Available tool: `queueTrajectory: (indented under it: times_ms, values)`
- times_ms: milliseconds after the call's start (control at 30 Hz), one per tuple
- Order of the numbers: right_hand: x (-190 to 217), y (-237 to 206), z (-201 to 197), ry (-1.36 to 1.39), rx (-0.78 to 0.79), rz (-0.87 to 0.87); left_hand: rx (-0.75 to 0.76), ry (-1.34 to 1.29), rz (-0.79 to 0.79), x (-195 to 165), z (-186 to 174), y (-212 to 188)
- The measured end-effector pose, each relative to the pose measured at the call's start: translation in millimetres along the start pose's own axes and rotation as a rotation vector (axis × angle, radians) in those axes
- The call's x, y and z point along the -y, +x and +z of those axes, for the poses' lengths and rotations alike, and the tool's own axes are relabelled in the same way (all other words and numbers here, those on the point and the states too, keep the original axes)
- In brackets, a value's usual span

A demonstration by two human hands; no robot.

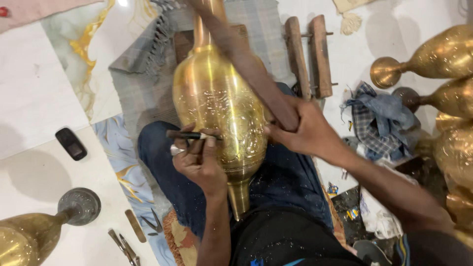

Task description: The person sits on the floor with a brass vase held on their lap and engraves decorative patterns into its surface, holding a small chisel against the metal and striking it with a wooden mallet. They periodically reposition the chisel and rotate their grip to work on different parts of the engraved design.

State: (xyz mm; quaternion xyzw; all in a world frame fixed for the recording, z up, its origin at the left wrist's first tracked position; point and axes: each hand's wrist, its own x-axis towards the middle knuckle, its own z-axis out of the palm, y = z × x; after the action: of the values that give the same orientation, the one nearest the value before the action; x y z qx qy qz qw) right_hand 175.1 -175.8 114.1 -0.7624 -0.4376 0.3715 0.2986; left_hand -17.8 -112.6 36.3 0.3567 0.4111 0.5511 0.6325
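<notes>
Marbled tile floor (44, 93), grey mat (143, 83). Brass vase (217, 103) lies across the lap — left hand (199, 160) pinches an engraving tool (189, 135) against it; right hand (305, 130) fully clenched round a wooden mallet (246, 64).

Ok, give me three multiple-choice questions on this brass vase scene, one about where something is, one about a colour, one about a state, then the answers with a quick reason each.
1. Where does the big brass vase lie?
A. across the person's lap
B. upright on a shelf
C. inside a box

2. What colour is the small phone on the floor?
A. white
B. black
C. red

3. What is the left hand doing?
A. resting empty
B. holding a thin tool to the vase
C. gripping the cloth

Answers: 1 A, the vase lies along the blue-trousered legs. 2 B, it shows dark against the pale tile. 3 B, the chisel is pinched against the brass while the right hand grips a wooden mallet.
</notes>
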Motion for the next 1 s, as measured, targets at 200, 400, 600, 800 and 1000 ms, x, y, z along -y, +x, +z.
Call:
queueTrajectory:
  times_ms: [200,400,600,800,1000]
  values:
    - [-48,-36,5,0.086,-0.148,-0.114,0.084,0.202,0.152,4,21,-5]
    - [-7,-35,-31,-0.261,0.016,-0.197,0.064,0.404,0.345,27,12,-15]
    - [32,-10,-49,-0.565,0.257,-0.357,0.048,0.685,0.443,72,-31,-32]
    - [71,1,-52,-0.548,0.402,-0.494,0.144,0.186,0.049,88,-40,-40]
    - [113,6,-52,-0.929,0.572,-0.442,0.14,0.41,0.087,67,-32,-35]
